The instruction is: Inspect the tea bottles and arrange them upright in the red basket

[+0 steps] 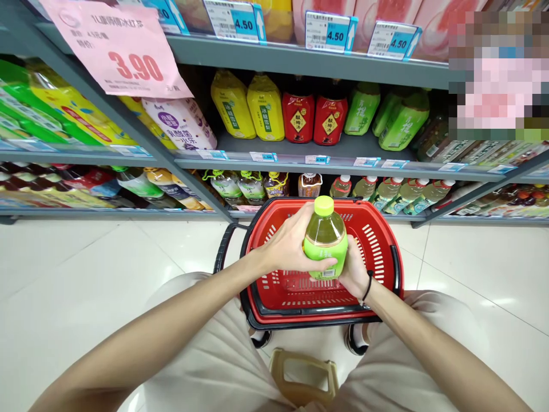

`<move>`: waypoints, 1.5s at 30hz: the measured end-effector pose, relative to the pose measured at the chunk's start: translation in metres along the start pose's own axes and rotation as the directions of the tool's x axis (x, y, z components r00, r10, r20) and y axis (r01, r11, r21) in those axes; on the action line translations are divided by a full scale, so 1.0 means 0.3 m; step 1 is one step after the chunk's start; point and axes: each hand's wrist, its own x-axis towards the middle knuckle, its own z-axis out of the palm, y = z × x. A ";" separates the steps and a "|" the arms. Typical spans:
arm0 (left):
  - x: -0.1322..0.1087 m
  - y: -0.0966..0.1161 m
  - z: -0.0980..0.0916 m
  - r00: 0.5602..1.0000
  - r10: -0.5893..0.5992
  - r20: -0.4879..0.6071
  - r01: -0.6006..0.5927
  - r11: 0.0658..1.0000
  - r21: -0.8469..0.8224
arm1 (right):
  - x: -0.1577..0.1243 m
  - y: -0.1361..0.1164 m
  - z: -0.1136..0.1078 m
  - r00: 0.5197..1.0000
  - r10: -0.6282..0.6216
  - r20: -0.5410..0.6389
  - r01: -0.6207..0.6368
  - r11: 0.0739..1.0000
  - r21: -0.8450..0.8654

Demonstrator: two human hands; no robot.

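Between my two hands is a green-labelled drink bottle [326, 246] with a lime-green cap, held upright above a red shopping basket [253, 252]. My left hand [291, 240] grips the bottle from its left side, the thumb lying across the lower label. On the other side my right hand [355, 269], with a black band at the wrist, holds the bottle low; its fingers are partly hidden behind it. The slotted basket floor shows beneath, and the bottle covers part of it.
Shelves ahead hold yellow bottles [266, 109], red bottles [330, 120] and green bottles [405, 120]. A pink price sheet [124, 51] hangs at upper left. The basket's black handle [223, 246] sticks out leftward. A tan stool [278, 366] stands between my legs.
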 end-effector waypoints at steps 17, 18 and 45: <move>-0.013 -0.011 0.010 0.993 0.119 -0.012 -0.118 0.993 0.024 | 0.000 0.010 0.003 0.994 -0.097 -0.048 0.097 0.995 0.002; -0.012 -0.011 0.008 0.993 0.120 -0.010 -0.119 0.992 0.030 | -0.003 0.007 0.008 0.996 -0.079 -0.047 0.080 0.997 0.008; 0.004 -0.003 0.006 0.996 0.091 -0.022 -0.089 0.993 0.082 | 0.004 0.010 -0.003 0.999 0.036 -0.028 -0.035 0.999 0.036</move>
